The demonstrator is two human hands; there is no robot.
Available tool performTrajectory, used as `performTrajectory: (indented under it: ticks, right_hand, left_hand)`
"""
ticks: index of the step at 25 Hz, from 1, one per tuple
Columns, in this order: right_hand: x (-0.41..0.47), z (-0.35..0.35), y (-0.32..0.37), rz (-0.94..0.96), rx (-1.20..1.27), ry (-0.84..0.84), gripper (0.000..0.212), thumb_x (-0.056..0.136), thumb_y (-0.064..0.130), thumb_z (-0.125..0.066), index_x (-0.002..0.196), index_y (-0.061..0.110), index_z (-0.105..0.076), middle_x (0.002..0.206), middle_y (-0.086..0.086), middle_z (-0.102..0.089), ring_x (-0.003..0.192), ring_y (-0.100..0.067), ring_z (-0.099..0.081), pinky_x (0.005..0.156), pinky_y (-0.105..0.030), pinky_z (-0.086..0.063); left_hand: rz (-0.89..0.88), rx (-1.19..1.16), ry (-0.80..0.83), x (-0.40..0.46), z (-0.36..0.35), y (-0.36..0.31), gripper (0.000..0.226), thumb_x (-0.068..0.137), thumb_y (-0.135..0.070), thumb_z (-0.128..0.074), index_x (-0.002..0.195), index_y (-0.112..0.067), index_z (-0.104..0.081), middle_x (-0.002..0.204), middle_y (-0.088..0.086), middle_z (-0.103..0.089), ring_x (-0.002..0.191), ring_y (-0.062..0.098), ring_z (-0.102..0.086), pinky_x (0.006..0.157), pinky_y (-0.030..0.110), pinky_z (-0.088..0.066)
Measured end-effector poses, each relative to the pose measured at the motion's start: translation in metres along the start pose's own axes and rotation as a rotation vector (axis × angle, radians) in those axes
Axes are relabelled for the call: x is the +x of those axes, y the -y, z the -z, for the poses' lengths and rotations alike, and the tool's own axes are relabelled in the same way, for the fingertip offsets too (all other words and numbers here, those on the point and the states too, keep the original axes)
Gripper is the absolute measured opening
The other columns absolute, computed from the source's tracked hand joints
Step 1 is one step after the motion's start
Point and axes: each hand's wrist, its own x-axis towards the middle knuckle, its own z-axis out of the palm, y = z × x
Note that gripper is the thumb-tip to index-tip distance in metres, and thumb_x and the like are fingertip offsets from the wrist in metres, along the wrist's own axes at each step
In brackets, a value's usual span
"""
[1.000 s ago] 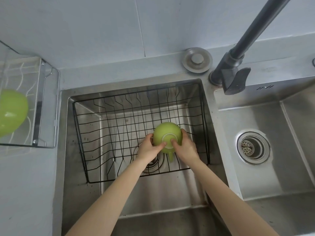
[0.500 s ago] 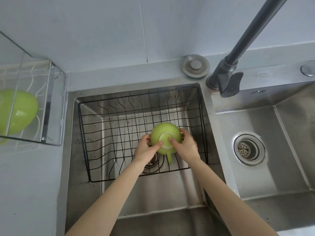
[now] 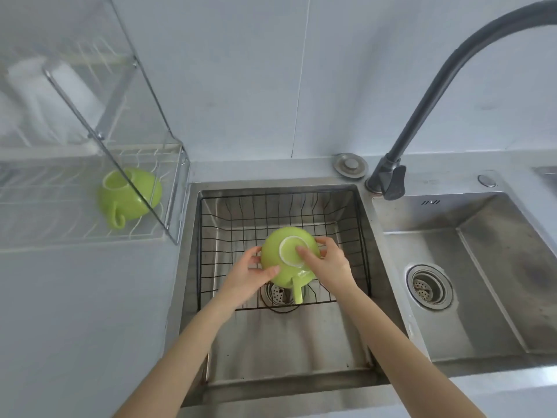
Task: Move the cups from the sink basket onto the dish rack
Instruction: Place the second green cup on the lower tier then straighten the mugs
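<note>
Over steel sink (image 3: 301, 351) and black wire basket (image 3: 208, 236): cradling inverted lime-green ceramic cup (image 3: 287, 256), left hand (image 3: 250, 271) and right hand (image 3: 327, 262) pressing opposite sides, probably for steadier lifting toward clear-sided dish rack (image 3: 177, 188).

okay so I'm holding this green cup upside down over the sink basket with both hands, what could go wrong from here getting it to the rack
1. The glossy green cup is pinched only at its rounded sides by the left hand and right hand; it might slip into the black wire basket.
2. Its downward-pointing handle could catch the basket wires.
3. The clear-walled dish rack already holds another green cup; the two may knock together.
</note>
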Motion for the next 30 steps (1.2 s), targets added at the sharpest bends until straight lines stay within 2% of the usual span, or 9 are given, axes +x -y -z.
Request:
performTrajectory:
  ticks: [2, 6, 10, 11, 14, 17, 22, 27, 30]
  right_hand:
    - [-0.019, -0.008, 0.009, 0.049, 0.006, 0.017, 0.057, 0.082, 0.041, -0.062, 0.132, 0.022, -0.042, 0.128, -0.012, -0.051, 0.113, -0.024, -0.053, 0.096, -0.034, -0.045]
    - [-0.057, -0.033, 0.027, 0.156, -0.054, 0.065, 0.060, 0.082, 0.042, -0.061, 0.135, 0.028, -0.038, 0.128, -0.010, -0.049, 0.110, -0.024, -0.055, 0.092, -0.032, -0.045]
    - [-0.093, -0.064, 0.048, 0.211, -0.121, 0.139, 0.077, 0.080, 0.039, -0.066, 0.144, 0.024, -0.026, 0.135, -0.007, -0.038, 0.118, -0.024, -0.051, 0.103, -0.034, -0.043]
    - [-0.100, -0.073, 0.054, 0.232, -0.137, 0.158, 0.079, 0.080, 0.037, -0.067, 0.144, 0.022, -0.024, 0.137, -0.007, -0.036, 0.120, -0.023, -0.049, 0.102, -0.030, -0.042]
    - [-0.118, -0.102, 0.073, 0.298, -0.169, 0.181, 0.081, 0.078, 0.031, -0.070, 0.144, 0.022, -0.024, 0.137, -0.005, -0.037, 0.116, -0.019, -0.047, 0.086, -0.013, -0.040]
    - [-0.127, -0.134, 0.090, 0.319, -0.155, 0.168, 0.081, 0.077, 0.029, -0.072, 0.143, 0.022, -0.026, 0.137, -0.007, -0.039, 0.123, -0.021, -0.045, 0.093, -0.021, -0.034]
    - [-0.136, -0.189, 0.119, 0.331, -0.130, 0.162, 0.077, 0.077, 0.031, -0.071, 0.141, 0.018, -0.030, 0.138, -0.009, -0.040, 0.123, -0.024, -0.046, 0.102, -0.032, -0.039]
    - [-0.136, -0.233, 0.148, 0.323, -0.129, 0.166, 0.080, 0.079, 0.034, -0.069, 0.144, 0.019, -0.025, 0.141, -0.007, -0.039, 0.126, -0.023, -0.045, 0.104, -0.031, -0.037]
    - [-0.130, -0.255, 0.164, 0.310, -0.131, 0.156, 0.080, 0.079, 0.037, -0.068, 0.144, 0.019, -0.025, 0.142, -0.007, -0.040, 0.127, -0.023, -0.044, 0.105, -0.033, -0.037]
  left_hand:
    - [-0.077, 0.054, 0.013, -0.019, 0.017, 0.003, 0.064, 0.080, -0.012, -0.067, 0.135, -0.013, -0.035, 0.117, 0.003, -0.048, 0.088, 0.014, -0.056, 0.065, 0.005, -0.048]
    - [-0.163, 0.125, -0.056, -0.051, 0.052, 0.016, 0.072, 0.076, -0.014, -0.071, 0.137, -0.018, -0.033, 0.120, 0.005, -0.049, 0.089, 0.013, -0.054, 0.069, 0.012, -0.045]
    - [-0.192, 0.132, -0.102, -0.077, 0.095, 0.030, 0.070, 0.077, -0.017, -0.070, 0.137, -0.018, -0.035, 0.118, 0.003, -0.050, 0.084, 0.000, -0.054, 0.062, 0.008, -0.045]
    - [-0.203, 0.138, -0.117, -0.082, 0.107, 0.033, 0.068, 0.077, -0.017, -0.070, 0.136, -0.019, -0.036, 0.120, 0.005, -0.049, 0.084, 0.000, -0.054, 0.063, 0.009, -0.045]
    - [-0.239, 0.147, -0.151, -0.096, 0.143, 0.040, 0.066, 0.078, -0.016, -0.069, 0.135, -0.020, -0.037, 0.119, 0.006, -0.047, 0.083, 0.003, -0.053, 0.063, 0.012, -0.045]
    - [-0.268, 0.170, -0.165, -0.105, 0.180, 0.047, 0.065, 0.079, -0.017, -0.068, 0.135, -0.021, -0.036, 0.118, 0.004, -0.046, 0.084, 0.002, -0.053, 0.066, 0.015, -0.044]
    - [-0.283, 0.204, -0.169, -0.108, 0.242, 0.059, 0.063, 0.081, -0.018, -0.066, 0.136, -0.020, -0.035, 0.119, 0.001, -0.043, 0.084, 0.002, -0.052, 0.067, 0.015, -0.045]
    - [-0.289, 0.240, -0.159, -0.104, 0.296, 0.064, 0.061, 0.083, -0.017, -0.064, 0.136, -0.018, -0.035, 0.122, -0.002, -0.038, 0.082, 0.001, -0.051, 0.069, 0.012, -0.043]
    - [-0.282, 0.257, -0.145, -0.096, 0.324, 0.064, 0.065, 0.081, -0.019, -0.066, 0.138, -0.019, -0.034, 0.126, -0.006, -0.042, 0.086, 0.012, -0.056, 0.071, 0.013, -0.043]
